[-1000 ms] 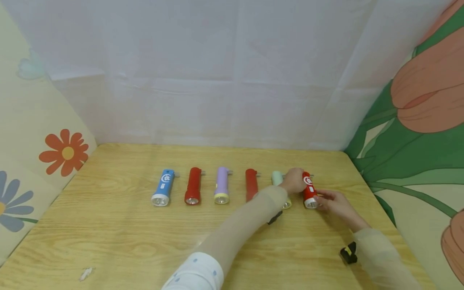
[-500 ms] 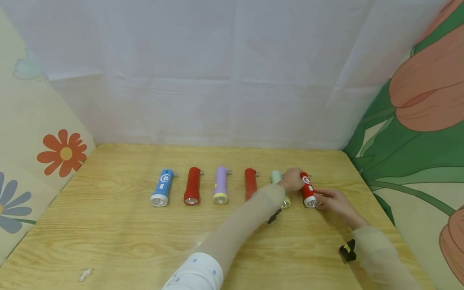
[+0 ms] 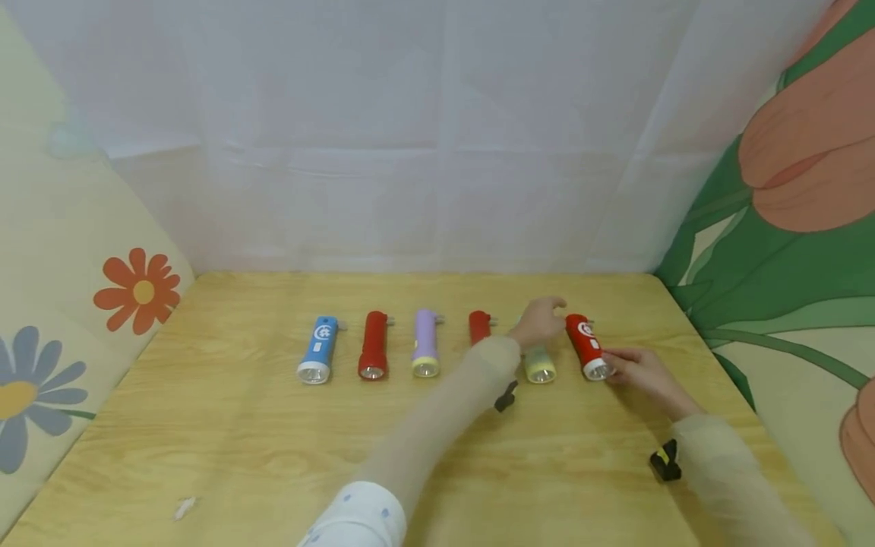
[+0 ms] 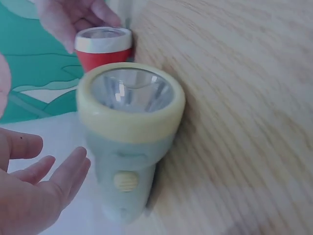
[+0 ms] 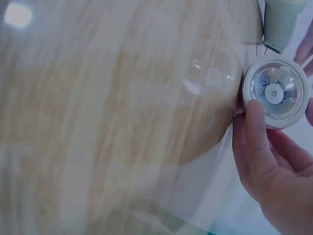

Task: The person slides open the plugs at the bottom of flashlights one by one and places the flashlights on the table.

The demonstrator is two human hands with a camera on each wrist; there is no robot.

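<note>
In the head view, my left hand is raised over the handle of a pale green flashlight, partly hiding it. Its fingers look relaxed and hold nothing; the left wrist view shows them apart from the pale green flashlight. To the right lies a red flashlight with a white rim, slanted on the table. My right hand pinches that rim from the right side. In the right wrist view, a fingertip of the right hand rests on the white rim around the lens.
Left of the hands, a blue flashlight, a plain red flashlight and a purple flashlight lie in the row. Another red flashlight is partly behind my left arm. The wooden table ends at a white cloth backdrop.
My left hand has let go of the top of the white-rimmed red flashlight and moved left and up. That flashlight has turned to a steeper slant; my right hand stays at its rim.
</note>
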